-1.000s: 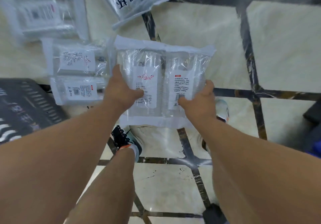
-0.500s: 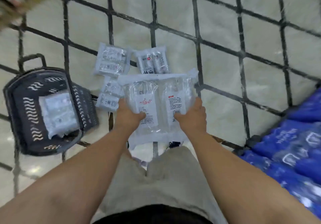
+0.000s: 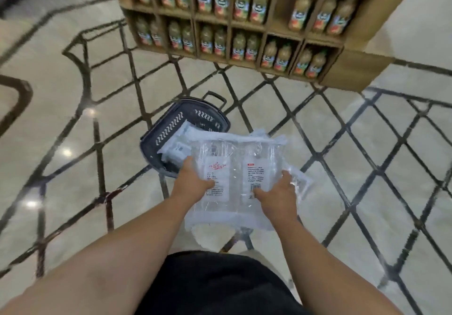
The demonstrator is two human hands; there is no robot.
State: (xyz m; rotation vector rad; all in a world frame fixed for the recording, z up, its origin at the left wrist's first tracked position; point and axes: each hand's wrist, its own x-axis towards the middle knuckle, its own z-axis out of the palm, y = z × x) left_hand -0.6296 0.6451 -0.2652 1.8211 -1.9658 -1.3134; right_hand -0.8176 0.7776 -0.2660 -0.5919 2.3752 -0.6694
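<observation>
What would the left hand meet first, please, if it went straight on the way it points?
Likely the dark basket, or the white packet in it, just past the left hand gripping the clear pack; depth is unclear.

We note both forearms bare down to the left hand (image 3: pixel 193 185) and right hand (image 3: pixel 278 198) — bare likewise. A black garment (image 3: pixel 220 285) covers the torso; beyond its hem we record a strip of pale beige cloth (image 3: pixel 264 257) — blurred.

Light was bright and even, from overhead. Glare spots shone on the floor (image 3: pixel 73 143) at nine o'clock. Motion blur smeared the shelf (image 3: pixel 234 16) at twelve, and the edges bowed.
</observation>
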